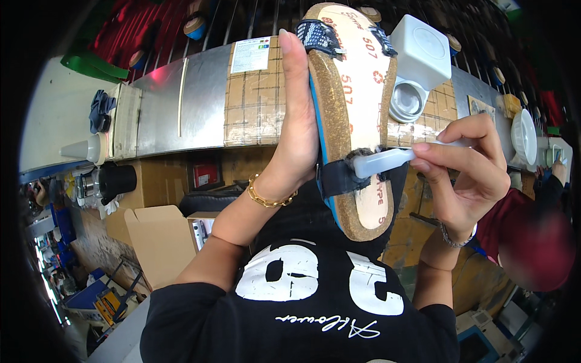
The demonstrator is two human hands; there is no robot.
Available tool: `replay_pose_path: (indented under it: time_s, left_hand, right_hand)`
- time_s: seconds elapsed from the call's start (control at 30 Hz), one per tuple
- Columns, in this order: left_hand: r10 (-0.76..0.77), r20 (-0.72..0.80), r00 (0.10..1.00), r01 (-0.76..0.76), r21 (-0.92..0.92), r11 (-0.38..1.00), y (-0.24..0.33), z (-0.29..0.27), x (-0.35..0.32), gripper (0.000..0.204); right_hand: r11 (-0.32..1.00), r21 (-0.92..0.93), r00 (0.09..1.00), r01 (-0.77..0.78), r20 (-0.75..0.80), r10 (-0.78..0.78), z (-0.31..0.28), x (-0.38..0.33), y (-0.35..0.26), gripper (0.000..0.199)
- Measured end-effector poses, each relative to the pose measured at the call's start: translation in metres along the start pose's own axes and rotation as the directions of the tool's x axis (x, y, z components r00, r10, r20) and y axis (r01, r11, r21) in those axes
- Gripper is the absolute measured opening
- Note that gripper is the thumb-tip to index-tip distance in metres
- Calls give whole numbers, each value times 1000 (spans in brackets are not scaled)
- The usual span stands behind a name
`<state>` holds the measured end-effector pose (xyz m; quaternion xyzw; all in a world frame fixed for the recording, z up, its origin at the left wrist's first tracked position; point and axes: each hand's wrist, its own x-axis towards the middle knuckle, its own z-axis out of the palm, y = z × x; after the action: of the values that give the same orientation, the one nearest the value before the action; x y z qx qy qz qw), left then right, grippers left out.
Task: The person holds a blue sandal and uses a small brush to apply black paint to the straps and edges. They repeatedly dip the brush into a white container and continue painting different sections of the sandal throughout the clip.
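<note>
A cork sandal footbed [331,97] with a blue edge stands tilted in front of me, its pale printed underside facing up. Dark strap ends fold onto that side, a patterned one [318,36] near the far end and a black one [339,179] nearer me. My left hand [298,121] grips the footbed along its left edge, thumb pointing up. Between the thumb and fingers of my right hand [469,172] is a flat white plastic stick [384,162]. Its broad end lies over the black strap end; whether it touches I cannot tell.
Beyond the footbed, a white plastic dispenser bottle [417,51] with a round open cup stands on the cardboard-covered [254,112] metal bench [160,109]. Racks with several shoe parts run behind. A white bowl [523,136] and another person [532,236] are at right; an open carton [154,242] is at left.
</note>
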<state>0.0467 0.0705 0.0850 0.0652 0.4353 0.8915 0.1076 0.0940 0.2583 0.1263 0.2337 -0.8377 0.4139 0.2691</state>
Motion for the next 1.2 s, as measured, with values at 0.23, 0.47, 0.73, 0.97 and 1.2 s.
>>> replay_pose_path:
  time_s: [0.23,0.47,0.73,0.97,1.2]
  left_hand:
    - [19,-17,1000,-18,82,996,-3,0,0,92]
    - [33,-18,999,-30,162,986,-2,-4,-2,91]
    - [122,-121,985,-117,53,992,-3,-11,2,89]
    - [457,-203,866,-358,386,850,-2,-26,2,87]
    - [775,3,632,-435,829,351,-20,-47,2,73]
  right_hand:
    - [1000,-4,995,-20,98,21,-8,-1,3,30]
    - [998,49,990,-45,135,38,-11,-4,3,28]
    - [947,220,966,-234,159,201,-13,-8,1,20]
    - [989,-109,994,-99,-61,93,3,-27,-7,29]
    - [970,-235,998,-53,-36,46,4,-28,-20,38]
